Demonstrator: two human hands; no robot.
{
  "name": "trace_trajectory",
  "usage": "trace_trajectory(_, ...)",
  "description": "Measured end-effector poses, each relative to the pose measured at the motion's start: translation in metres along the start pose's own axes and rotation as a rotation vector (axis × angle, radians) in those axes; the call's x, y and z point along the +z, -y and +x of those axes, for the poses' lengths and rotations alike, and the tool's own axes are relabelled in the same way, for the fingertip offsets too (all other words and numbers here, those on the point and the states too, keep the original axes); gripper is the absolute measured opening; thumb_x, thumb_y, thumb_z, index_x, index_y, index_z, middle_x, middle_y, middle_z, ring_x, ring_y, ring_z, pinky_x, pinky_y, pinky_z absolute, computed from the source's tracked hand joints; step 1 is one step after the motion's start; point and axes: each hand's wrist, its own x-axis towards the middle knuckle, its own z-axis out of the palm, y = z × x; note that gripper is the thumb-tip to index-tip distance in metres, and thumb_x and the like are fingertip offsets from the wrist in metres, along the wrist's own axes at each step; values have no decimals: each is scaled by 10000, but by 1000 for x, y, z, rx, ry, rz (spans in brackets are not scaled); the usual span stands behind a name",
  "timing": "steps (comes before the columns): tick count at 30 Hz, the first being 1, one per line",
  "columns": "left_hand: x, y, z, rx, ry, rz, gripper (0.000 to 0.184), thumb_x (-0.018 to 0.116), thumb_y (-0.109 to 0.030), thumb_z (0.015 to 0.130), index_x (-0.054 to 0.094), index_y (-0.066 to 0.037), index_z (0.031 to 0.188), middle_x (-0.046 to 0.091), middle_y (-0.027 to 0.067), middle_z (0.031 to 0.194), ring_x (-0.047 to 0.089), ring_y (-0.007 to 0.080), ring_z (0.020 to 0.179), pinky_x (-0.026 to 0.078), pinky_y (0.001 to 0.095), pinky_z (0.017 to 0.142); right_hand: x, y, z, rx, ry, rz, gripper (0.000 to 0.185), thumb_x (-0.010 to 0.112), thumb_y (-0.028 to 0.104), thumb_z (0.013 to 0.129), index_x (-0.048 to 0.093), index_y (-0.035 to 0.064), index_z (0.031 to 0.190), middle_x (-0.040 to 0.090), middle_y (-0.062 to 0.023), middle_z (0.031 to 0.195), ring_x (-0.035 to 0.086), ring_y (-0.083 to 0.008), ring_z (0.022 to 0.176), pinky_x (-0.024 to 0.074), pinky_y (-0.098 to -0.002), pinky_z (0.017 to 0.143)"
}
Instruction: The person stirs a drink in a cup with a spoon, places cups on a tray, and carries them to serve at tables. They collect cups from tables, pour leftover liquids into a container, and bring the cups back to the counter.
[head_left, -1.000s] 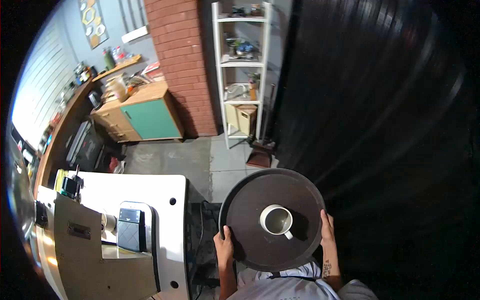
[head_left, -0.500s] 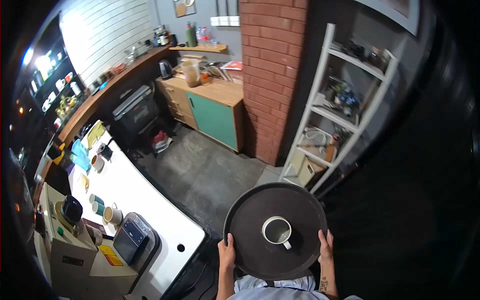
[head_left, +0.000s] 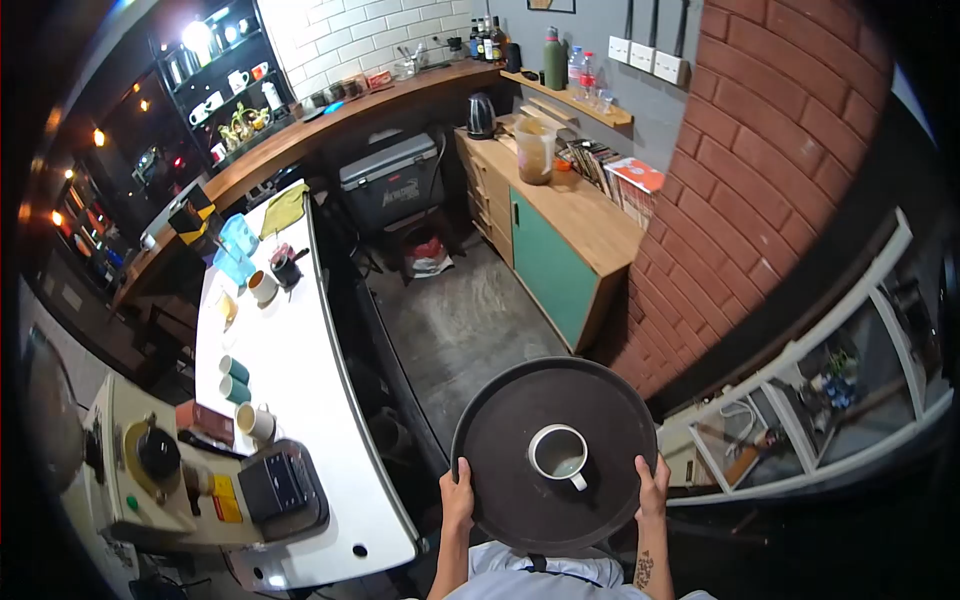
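A round dark brown serving tray (head_left: pixel 510 410) is held level in front of my body. My left hand (head_left: pixel 457 495) grips its left rim, thumb on top and fingers curled beneath. On the opposite rim my right hand (head_left: pixel 652 490) holds in the same way. The fingers under the tray are hidden. Near the tray's middle stands a white mug (head_left: pixel 558 453), upright, its handle pointing toward me and slightly right. The inside of the mug looks greyish; whether it holds liquid I cannot tell.
Left is a white counter (head_left: pixel 330 420) with green cups (head_left: pixel 235 380), a beige mug (head_left: pixel 256 422), a scale (head_left: pixel 280 490) and a grinder-like machine (head_left: pixel 160 470). Ahead stand a green-doored cabinet (head_left: pixel 550 265) and cooler (head_left: pixel 392 180). Right are a brick pillar (head_left: pixel 750 180) and white ladder shelf (head_left: pixel 790 365).
My view has turned to the right-tilted side, so the counter and cabinet appear shifted rightward and the shelf sits lower. Both hands keep the tray, with the mug in the same spot.
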Motion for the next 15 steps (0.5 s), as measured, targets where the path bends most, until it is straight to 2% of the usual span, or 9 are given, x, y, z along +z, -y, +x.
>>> trace_trajectory(3, 29, -23, 65, 26, 14, 17, 535, 492, -436, 1014, 634, 77, 1067, 672, 96, 930, 620, 158, 833, 510, 330, 740, 34, 14, 59, -26, 90, 10, 357, 616, 126, 932, 556, -10, 1257, 616, -78, 1194, 574, -175, 1071, 452, -314, 942)
trace_trajectory(4, 37, -26, 93, 3, 42, 14, 539, 491, -440, 1013, 633, 77, 1069, 673, 102, 935, 624, 164, 834, 513, 331, 741, 46, 10, 78, -22, -10, -7, 353, 627, 125, 923, 566, -6, 1245, 617, -74, 1183, 577, -171, 1056, 453, -309, 938)
trace_trajectory(8, 78, -69, 166, -46, 66, -31, 547, 485, -449, 1011, 621, 74, 1096, 676, 115, 951, 636, 180, 832, 521, 334, 742, 91, 30, 152, 3, 33, 46, 334, 641, 121, 910, 584, 4, 1216, 625, -59, 1145, 571, -161, 1050, 451, -304, 927)
trace_trajectory(9, 85, -79, 178, -60, 63, -49, 549, 483, -451, 1012, 615, 73, 1107, 676, 116, 957, 639, 183, 831, 524, 336, 743, 93, 15, 174, -22, -21, -1, 320, 640, 120, 911, 589, 2, 1204, 629, -55, 1138, 569, -155, 1052, 445, -306, 928)
trace_trajectory(11, 99, -85, 214, -80, 42, -29, 549, 480, -451, 1012, 607, 66, 1143, 674, 125, 1002, 642, 202, 861, 523, 356, 770, 101, -6, 216, -25, -39, -28, 417, 654, 147, 917, 537, -34, 1274, 607, -69, 1193, 535, -178, 1106, 403, -314, 981)
trace_trajectory(12, 107, -89, 230, -110, 46, -48, 551, 478, -453, 1013, 604, 66, 1152, 672, 128, 1016, 641, 206, 880, 519, 359, 787, 131, 42, 218, -60, 66, -29, 374, 621, 114, 931, 544, -36, 1265, 605, -76, 1195, 531, -175, 1112, 397, -317, 985)
trace_trajectory(13, 115, -93, 246, -140, 49, -69, 554, 477, -454, 1013, 601, 65, 1161, 671, 131, 1030, 641, 211, 899, 515, 363, 804, 139, 40, 235, -51, 54, -22, 374, 621, 114, 931, 544, -36, 1265, 605, -76, 1195, 531, -175, 1112, 397, -317, 985)
trace_trajectory(15, 131, -99, 278, -152, 48, -24, 561, 476, -460, 1011, 596, 64, 1170, 667, 137, 1048, 637, 215, 920, 512, 366, 816, 152, 25, 273, -89, -9, -84, 241, 566, 71, 951, 581, -19, 1174, 608, -46, 1129, 523, -141, 1060, 389, -281, 955)
